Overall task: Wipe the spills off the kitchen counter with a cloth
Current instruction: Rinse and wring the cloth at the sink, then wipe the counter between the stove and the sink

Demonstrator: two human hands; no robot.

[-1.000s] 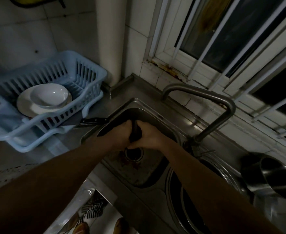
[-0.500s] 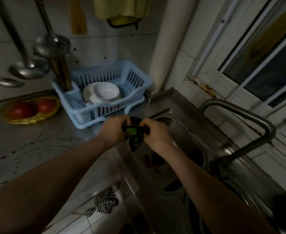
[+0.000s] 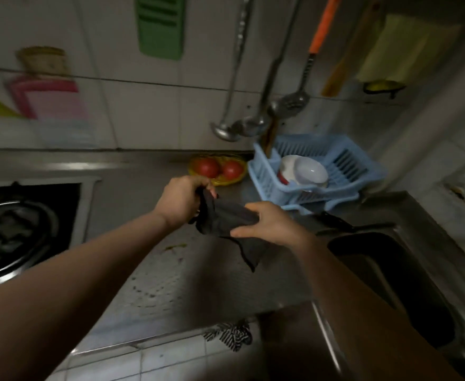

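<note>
A dark grey cloth (image 3: 226, 220) hangs stretched between both hands above the steel counter (image 3: 149, 210). My left hand (image 3: 182, 200) grips its upper left corner. My right hand (image 3: 270, 224) pinches the cloth's right side, and a loose corner dangles below it. On the counter lie small green scraps (image 3: 175, 246) and dark specks (image 3: 149, 287) of spill, below and left of the cloth.
A gas hob with a steel pan (image 3: 11, 237) sits at the left. A yellow basket of tomatoes (image 3: 217, 169) and a blue dish rack (image 3: 316, 174) with bowls stand at the back. The sink (image 3: 390, 276) lies at the right, with a knife (image 3: 344, 224) beside it. Ladles (image 3: 253, 122) hang on the wall.
Both hands lifted the cloth out of the sink and carried it left over the counter. The wrung bundle is now spread between the hands. My view swung left.
</note>
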